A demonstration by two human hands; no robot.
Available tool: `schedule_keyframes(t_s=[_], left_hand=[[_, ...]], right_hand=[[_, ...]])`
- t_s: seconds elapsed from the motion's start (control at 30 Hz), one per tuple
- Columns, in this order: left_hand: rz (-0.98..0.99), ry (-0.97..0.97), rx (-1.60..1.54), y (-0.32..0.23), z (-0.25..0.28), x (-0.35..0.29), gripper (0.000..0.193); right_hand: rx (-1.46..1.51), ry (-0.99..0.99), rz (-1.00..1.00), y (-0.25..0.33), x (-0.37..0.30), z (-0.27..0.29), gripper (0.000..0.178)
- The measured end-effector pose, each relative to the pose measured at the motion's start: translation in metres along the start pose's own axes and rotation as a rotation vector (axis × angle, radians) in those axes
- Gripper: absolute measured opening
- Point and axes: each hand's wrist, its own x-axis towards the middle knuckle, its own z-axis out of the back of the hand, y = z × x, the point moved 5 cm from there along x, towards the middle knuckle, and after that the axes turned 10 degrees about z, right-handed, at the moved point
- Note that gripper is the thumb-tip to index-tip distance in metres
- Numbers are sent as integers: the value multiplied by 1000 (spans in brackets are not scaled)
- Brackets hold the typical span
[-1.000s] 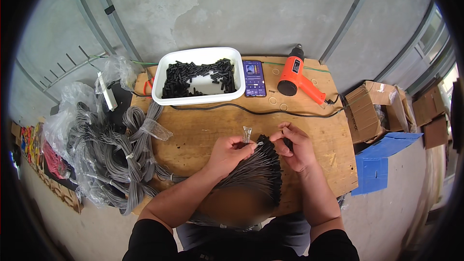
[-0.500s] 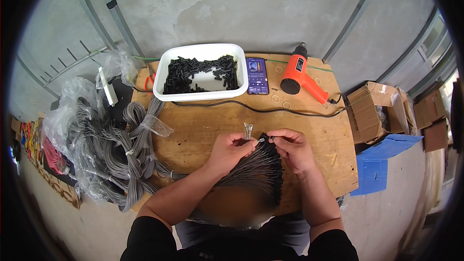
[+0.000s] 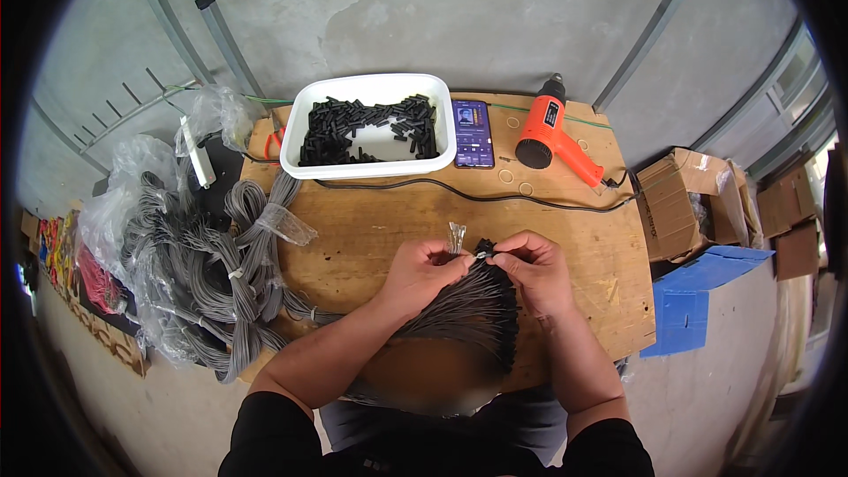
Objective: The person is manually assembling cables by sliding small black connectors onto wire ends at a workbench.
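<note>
My left hand (image 3: 422,277) is closed on a few thin grey wires, whose pale, shiny ends (image 3: 456,237) stick up above its fingers. A small whitish wire end (image 3: 481,255) shows at its fingertips. My right hand (image 3: 536,274) pinches a short black sleeve at that wire end; its fingers largely cover the sleeve. Beneath both hands a bundle of grey wires (image 3: 455,305) fans out over the table's near edge. Black sleeves (image 3: 509,318) line the fan's right-hand ends.
On the wooden table (image 3: 353,234) stand a white tub (image 3: 371,171) of short black tubes, a phone (image 3: 473,134) and an orange heat gun (image 3: 552,137). A black cord (image 3: 459,190) crosses behind my hands. Grey cable coils (image 3: 208,274) lie left; cardboard boxes (image 3: 685,208) are right.
My right fingertips have moved slightly left, closer to my left fingertips and the wire end. My left hand keeps its grip on the wires. The whole view has shifted a little.
</note>
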Motion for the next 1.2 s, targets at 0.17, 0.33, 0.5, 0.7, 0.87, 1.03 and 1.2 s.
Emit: schedule_keyframes(t_s=[0.17, 0.33, 0.5, 0.7, 0.87, 1.03, 1.2], left_hand=[[14, 6, 10, -2, -2, -2, 10], [33, 23, -24, -2, -3, -3, 12], [54, 27, -16, -3, -2, -3, 13], [56, 28, -11, -3, -3, -3, 12], [43, 25, 0, -2, -2, -3, 12], [25, 64, -17, 0, -3, -1, 14], [21, 18, -15, 1, -2, 0, 15]], right_hand=[[-57, -30, 88, 1, 0, 1, 12], [-49, -36, 74, -2, -1, 4, 13], [-57, 3, 134, 4, -1, -1, 13], [-87, 24, 206, 2, -1, 1, 15], [-105, 28, 173, 4, -1, -1, 15], [-144, 28, 173, 3, -2, 1, 15], [-114, 1, 180, 5, 0, 5, 17]])
